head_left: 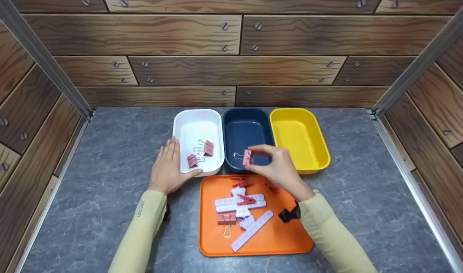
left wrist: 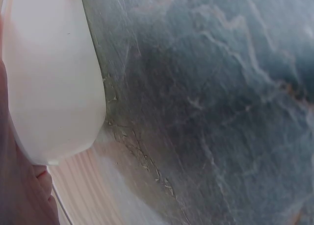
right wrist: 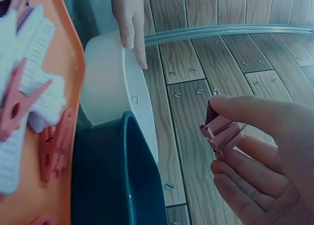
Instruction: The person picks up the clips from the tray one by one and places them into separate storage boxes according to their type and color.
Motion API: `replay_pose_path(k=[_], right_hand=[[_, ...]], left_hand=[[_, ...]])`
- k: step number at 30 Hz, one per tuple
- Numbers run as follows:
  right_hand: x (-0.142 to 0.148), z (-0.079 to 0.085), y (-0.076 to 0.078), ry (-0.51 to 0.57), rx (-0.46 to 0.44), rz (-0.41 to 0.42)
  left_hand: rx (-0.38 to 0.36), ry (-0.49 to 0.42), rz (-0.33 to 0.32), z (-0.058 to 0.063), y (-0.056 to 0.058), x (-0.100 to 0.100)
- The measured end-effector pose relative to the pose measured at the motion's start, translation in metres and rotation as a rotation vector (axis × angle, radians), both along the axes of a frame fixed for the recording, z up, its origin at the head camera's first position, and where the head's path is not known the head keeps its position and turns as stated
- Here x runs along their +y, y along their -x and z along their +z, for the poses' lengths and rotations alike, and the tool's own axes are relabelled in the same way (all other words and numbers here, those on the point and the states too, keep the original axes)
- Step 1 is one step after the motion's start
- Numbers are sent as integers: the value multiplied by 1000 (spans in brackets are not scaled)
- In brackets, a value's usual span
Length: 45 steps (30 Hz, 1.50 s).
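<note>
Grey tabletop [head_left: 362, 159], pink clip [head_left: 247, 157], pinched in right hand [head_left: 280, 167]

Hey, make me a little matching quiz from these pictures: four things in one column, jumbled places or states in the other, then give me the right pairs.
Column one
1. Left hand
2. Right hand
3. Yellow bin
4. Orange tray

Column two
A. Stands beside the navy bin, on the side away from the white bin
B. Bears pale clips and red clothespins
C. Touches the white bin
D. Pinches a pink binder clip

Right pairs: 1-C, 2-D, 3-A, 4-B
</note>
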State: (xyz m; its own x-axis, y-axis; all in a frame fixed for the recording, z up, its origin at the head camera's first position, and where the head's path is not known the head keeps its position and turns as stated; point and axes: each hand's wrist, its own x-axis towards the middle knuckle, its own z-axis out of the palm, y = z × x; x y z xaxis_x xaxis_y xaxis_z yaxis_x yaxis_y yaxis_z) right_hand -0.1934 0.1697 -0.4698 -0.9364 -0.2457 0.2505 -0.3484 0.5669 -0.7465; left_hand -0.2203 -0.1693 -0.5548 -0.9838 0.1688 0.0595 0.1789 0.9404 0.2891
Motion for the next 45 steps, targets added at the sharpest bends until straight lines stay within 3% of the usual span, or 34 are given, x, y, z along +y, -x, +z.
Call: replay_pose_path(k=[10, 17, 22, 29, 36, 40, 45], right_hand=[[-33, 6, 45, 13, 45, 49], [-60, 7, 74, 10, -54, 51], [-82, 4, 91, -22, -75, 67], [-105, -1, 109, -52, -81, 70], [-113, -6, 123, -34, -128, -1], [-116, -1, 128, -1, -149, -40], [-117, 9, 128, 43, -143, -21]], left_hand=[[36, -18, -14, 1, 0, -2], [21, -23, -13, 0, -1, -1], [9, -22, -14, 0, -1, -1], [12, -16, -12, 0, -1, -1], [-1, -17, -12, -3, 0, 1], [-1, -21, -10, -2, 0, 0], [-2, -23, -1, -1, 1, -1]])
